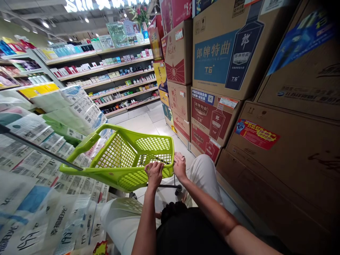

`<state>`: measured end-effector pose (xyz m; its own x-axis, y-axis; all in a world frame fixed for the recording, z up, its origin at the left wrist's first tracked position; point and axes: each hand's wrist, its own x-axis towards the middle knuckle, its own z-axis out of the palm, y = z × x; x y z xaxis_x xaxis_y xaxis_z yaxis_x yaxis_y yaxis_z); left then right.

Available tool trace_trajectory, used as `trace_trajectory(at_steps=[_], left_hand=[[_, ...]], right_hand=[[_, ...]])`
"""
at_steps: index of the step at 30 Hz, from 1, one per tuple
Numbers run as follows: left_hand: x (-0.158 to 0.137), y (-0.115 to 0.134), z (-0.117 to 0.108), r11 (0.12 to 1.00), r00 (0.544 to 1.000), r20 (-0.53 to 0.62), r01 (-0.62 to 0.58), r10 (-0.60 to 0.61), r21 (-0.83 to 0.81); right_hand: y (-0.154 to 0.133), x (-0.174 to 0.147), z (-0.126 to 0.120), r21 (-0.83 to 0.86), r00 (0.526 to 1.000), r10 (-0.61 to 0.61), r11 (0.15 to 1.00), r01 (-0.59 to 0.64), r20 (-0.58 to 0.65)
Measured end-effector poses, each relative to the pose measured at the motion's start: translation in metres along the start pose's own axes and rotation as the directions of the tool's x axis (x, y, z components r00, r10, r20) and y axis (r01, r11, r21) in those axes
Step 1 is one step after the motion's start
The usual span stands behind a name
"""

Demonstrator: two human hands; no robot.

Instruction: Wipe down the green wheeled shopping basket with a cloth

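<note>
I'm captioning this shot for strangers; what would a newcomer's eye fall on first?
First, the lime-green shopping cart in the middle, with the left hand on its near rim and the right hand at its end. Then the cardboard cartons stacked high on the right, one with a dark-blue bottle picture. On the left, plastic-wrapped packs fill the side, some bearing handwritten numbers.
</note>
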<state>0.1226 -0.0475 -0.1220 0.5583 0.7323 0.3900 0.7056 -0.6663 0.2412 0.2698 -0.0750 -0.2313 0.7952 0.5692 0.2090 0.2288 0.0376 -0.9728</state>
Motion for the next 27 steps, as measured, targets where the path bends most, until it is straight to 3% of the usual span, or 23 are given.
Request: trace_trajectory(at_steps=[2, 4, 8, 10, 12, 14, 17, 19, 21, 24, 27], left_hand=[[0.0, 0.001, 0.0, 1.0, 1.0, -0.008, 0.002, -0.002, 0.009], [0.0, 0.002, -0.001, 1.0, 1.0, -0.012, -0.004, 0.004, 0.017], [-0.002, 0.004, -0.003, 1.0, 1.0, -0.013, -0.018, 0.018, 0.016], [-0.003, 0.004, -0.003, 1.0, 1.0, -0.016, -0.015, 0.016, 0.015], [-0.004, 0.004, -0.003, 1.0, 1.0, -0.016, -0.006, 0.006, 0.013], [-0.004, 0.003, -0.002, 1.0, 1.0, -0.008, 0.006, -0.006, 0.005], [-0.001, 0.003, -0.001, 1.0, 0.999, 0.023, 0.024, -0.024, -0.008], [0.003, 0.005, -0.001, 0.999, 0.998, 0.053, 0.04, -0.04, 0.003], [0.005, 0.008, -0.002, 0.998, 0.997, 0.062, 0.047, -0.049, 0.033], [0.008, 0.015, -0.002, 0.996, 0.999, 0.015, 0.033, -0.035, 0.077], [0.012, 0.02, 0.001, 0.995, 0.999, -0.032, 0.026, -0.023, 0.094]], right_hand=[[-0.003, -0.014, -0.003, -0.036, 0.996, -0.088, 0.996, 0.087, -0.011], [-0.011, -0.005, -0.005, -0.051, 0.992, -0.129, 0.99, 0.129, 0.006], [-0.04, 0.073, -0.003, -0.014, 0.998, 0.062, 0.998, -0.062, -0.004], [-0.05, 0.109, -0.002, 0.021, 0.993, 0.081, 0.996, -0.083, 0.085], [-0.051, 0.121, -0.004, 0.047, 0.99, 0.059, 0.997, -0.066, 0.129], [-0.041, 0.105, -0.007, 0.095, 0.99, -0.003, 0.995, -0.011, 0.141], [-0.015, 0.055, -0.011, 0.171, 0.991, -0.097, 0.982, 0.081, 0.091], [0.002, 0.023, -0.012, 0.155, 0.995, -0.088, 0.984, 0.082, 0.035], [0.012, 0.004, -0.009, 0.121, 1.0, -0.009, 0.993, 0.006, 0.025], [0.016, 0.001, -0.004, 0.096, 0.991, 0.117, 0.988, -0.122, 0.059], [0.01, 0.015, -0.001, 0.104, 0.99, 0.131, 0.985, -0.137, 0.061]])
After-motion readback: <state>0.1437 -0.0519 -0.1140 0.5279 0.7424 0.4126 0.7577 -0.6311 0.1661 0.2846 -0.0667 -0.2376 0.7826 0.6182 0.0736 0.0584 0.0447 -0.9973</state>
